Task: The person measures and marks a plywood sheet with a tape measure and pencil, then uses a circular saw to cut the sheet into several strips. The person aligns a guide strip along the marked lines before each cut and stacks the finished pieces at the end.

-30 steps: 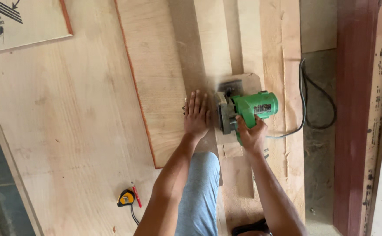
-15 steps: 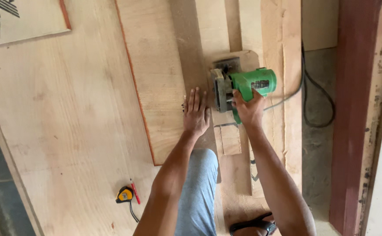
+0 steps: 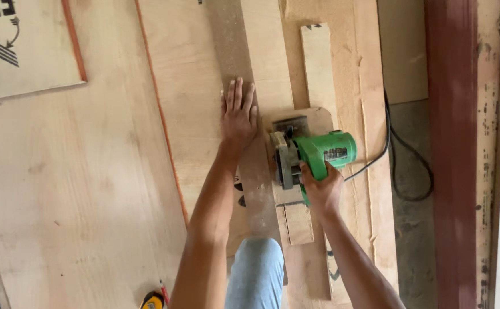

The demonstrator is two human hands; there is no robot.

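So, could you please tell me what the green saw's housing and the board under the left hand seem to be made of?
Green saw: housing looks like glossy moulded plastic, going by its even sheen. Board: probably unfinished plywood, pale, with faint matt grain.

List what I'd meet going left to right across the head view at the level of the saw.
Bare plywood sheet → orange-edged board → left hand flat on the dusty strip → green circular saw held in the right hand → black cable → dark red beam.
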